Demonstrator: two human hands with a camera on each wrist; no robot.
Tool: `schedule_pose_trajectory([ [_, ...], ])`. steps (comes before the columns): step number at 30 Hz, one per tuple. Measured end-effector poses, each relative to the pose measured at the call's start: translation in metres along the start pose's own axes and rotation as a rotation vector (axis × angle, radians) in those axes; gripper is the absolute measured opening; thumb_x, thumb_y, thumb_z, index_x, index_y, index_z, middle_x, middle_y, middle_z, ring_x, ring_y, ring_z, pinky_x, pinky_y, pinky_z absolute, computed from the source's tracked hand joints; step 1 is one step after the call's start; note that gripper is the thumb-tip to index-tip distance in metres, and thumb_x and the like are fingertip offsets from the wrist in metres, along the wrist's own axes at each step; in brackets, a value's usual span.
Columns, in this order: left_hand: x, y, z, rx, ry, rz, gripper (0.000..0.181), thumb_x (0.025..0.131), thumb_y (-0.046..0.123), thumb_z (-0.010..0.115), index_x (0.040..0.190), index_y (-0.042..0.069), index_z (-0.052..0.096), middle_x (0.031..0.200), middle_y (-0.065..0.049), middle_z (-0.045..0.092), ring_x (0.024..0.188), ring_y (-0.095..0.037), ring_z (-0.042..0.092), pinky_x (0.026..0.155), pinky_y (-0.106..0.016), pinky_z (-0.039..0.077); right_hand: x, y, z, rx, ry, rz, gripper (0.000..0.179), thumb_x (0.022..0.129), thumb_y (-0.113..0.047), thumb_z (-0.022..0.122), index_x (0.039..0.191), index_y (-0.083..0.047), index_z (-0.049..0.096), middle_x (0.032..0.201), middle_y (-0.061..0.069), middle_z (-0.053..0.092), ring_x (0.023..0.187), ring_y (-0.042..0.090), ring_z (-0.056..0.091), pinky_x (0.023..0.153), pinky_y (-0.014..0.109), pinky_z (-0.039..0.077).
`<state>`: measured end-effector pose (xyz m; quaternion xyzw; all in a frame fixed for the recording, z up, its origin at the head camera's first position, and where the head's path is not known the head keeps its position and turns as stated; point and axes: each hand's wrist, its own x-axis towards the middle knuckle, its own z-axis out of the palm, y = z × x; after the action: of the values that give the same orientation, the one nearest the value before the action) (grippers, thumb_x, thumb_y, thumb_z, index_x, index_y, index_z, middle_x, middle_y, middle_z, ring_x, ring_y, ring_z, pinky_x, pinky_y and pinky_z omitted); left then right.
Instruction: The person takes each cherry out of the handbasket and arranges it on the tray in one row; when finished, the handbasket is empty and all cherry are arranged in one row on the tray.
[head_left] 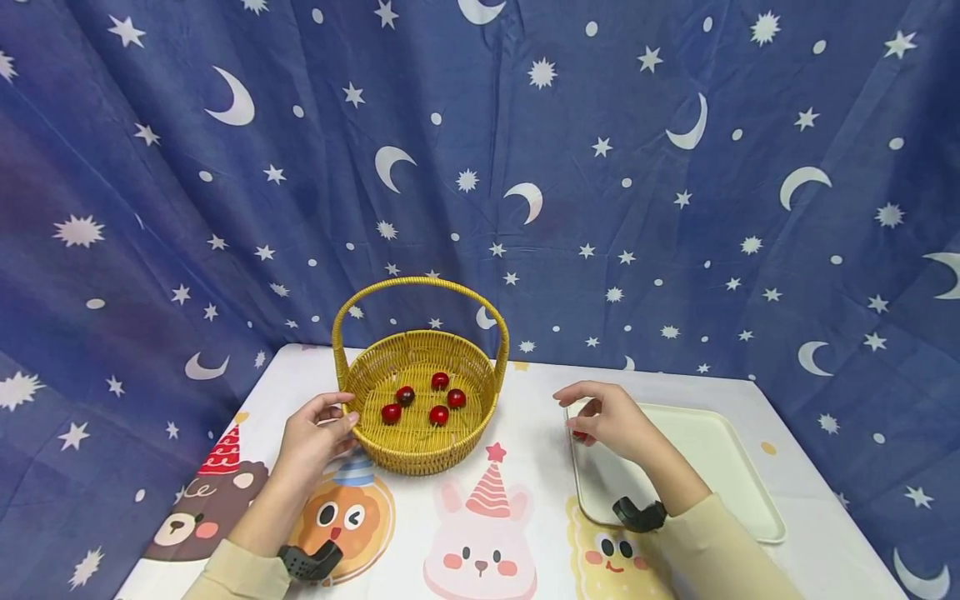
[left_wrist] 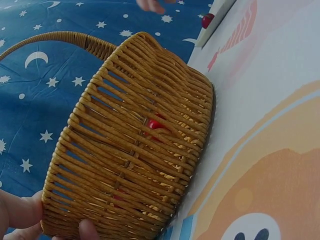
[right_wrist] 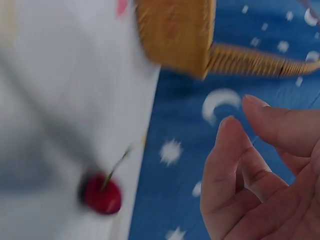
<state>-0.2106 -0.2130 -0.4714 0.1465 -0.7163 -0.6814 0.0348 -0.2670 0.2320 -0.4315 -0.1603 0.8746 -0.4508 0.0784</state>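
Observation:
My left hand (head_left: 313,435) grips the left rim of a yellow woven basket (head_left: 427,457); in the left wrist view the thumb and fingertips lie at its rim and side. Several dark red cherries (head_left: 439,415) rest on the basket floor. Over the left edge of a cream tray (head_left: 720,475) hovers my right hand (head_left: 617,421), thumb and fingers apart with nothing between them. Below it, a cherry (right_wrist: 102,194) with a green stem lies on the tray, mostly covered by the fingers in the head view.
The basket's tall arched handle (head_left: 420,282) stands upright. A white tablecloth (head_left: 536,417) printed with cartoon animals covers the table. Behind it hangs a blue curtain (head_left: 480,125) with moons and stars. Each wrist wears a black strap mount (head_left: 639,515).

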Motion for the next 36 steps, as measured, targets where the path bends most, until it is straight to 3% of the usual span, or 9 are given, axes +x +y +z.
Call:
schedule_pose_trajectory([
  [5, 0.000, 0.000, 0.000, -0.002, -0.003, -0.003, 0.044, 0.102, 0.002, 0.070, 0.145, 0.001, 0.058, 0.106, -0.002, 0.049, 0.084, -0.011, 0.063, 0.074, -0.027, 0.067, 0.002, -0.033, 0.024, 0.029, -0.058, -0.094, 0.039, 0.090, 0.007, 0.076, 0.124, -0.012, 0.077, 0.120, 0.015, 0.074, 0.083, 0.032, 0.070, 0.058, 0.046, 0.065],
  [11, 0.001, -0.002, 0.000, -0.006, -0.004, -0.010, 0.045, 0.102, 0.003, 0.070, 0.145, 0.001, 0.058, 0.106, -0.002, 0.049, 0.084, -0.012, 0.063, 0.074, -0.027, 0.067, 0.015, -0.061, 0.059, 0.037, -0.101, -0.173, 0.039, 0.090, 0.005, 0.078, 0.125, -0.012, 0.077, 0.120, 0.013, 0.076, 0.082, 0.019, 0.069, 0.053, 0.031, 0.058],
  [19, 0.001, -0.004, -0.002, -0.016, 0.000, -0.016, 0.044, 0.102, 0.002, 0.069, 0.145, 0.001, 0.058, 0.106, -0.002, 0.049, 0.082, -0.010, 0.064, 0.074, -0.028, 0.067, 0.051, -0.085, 0.108, 0.026, -0.125, -0.197, 0.042, 0.091, 0.004, 0.078, 0.126, -0.019, 0.077, 0.119, 0.004, 0.075, 0.090, 0.016, 0.067, 0.066, 0.028, 0.061],
  [24, 0.002, -0.003, -0.002, -0.027, -0.001, -0.019, 0.045, 0.102, 0.002, 0.070, 0.145, 0.002, 0.058, 0.106, -0.001, 0.049, 0.082, -0.011, 0.064, 0.074, -0.028, 0.067, 0.076, -0.093, 0.129, -0.053, -0.147, -0.205, 0.043, 0.091, 0.002, 0.081, 0.129, -0.018, 0.076, 0.120, 0.009, 0.076, 0.093, 0.020, 0.068, 0.073, 0.026, 0.060],
  [28, 0.002, -0.004, -0.002, -0.037, -0.011, -0.027, 0.045, 0.102, 0.003, 0.071, 0.146, 0.003, 0.058, 0.106, -0.001, 0.049, 0.083, -0.011, 0.064, 0.074, -0.029, 0.067, 0.091, -0.093, 0.137, -0.134, -0.186, -0.180, 0.043, 0.091, 0.003, 0.081, 0.131, -0.012, 0.075, 0.122, 0.017, 0.075, 0.100, 0.028, 0.071, 0.082, 0.031, 0.062],
  [33, 0.003, -0.003, -0.001, -0.032, -0.019, -0.025, 0.046, 0.102, 0.002, 0.070, 0.146, 0.003, 0.057, 0.107, -0.002, 0.048, 0.084, -0.011, 0.064, 0.075, -0.030, 0.068, 0.101, -0.092, 0.140, -0.249, -0.203, -0.132, 0.045, 0.089, 0.003, 0.082, 0.132, -0.010, 0.075, 0.122, 0.016, 0.076, 0.114, 0.030, 0.071, 0.098, 0.043, 0.062],
  [36, 0.003, -0.003, -0.002, -0.031, -0.019, -0.030, 0.046, 0.102, 0.002, 0.070, 0.146, 0.003, 0.057, 0.108, -0.002, 0.048, 0.085, -0.011, 0.064, 0.075, -0.030, 0.068, 0.106, -0.091, 0.144, -0.343, -0.213, -0.112, 0.043, 0.088, -0.001, 0.085, 0.129, -0.011, 0.077, 0.116, 0.011, 0.078, 0.110, 0.026, 0.071, 0.099, 0.041, 0.061],
])
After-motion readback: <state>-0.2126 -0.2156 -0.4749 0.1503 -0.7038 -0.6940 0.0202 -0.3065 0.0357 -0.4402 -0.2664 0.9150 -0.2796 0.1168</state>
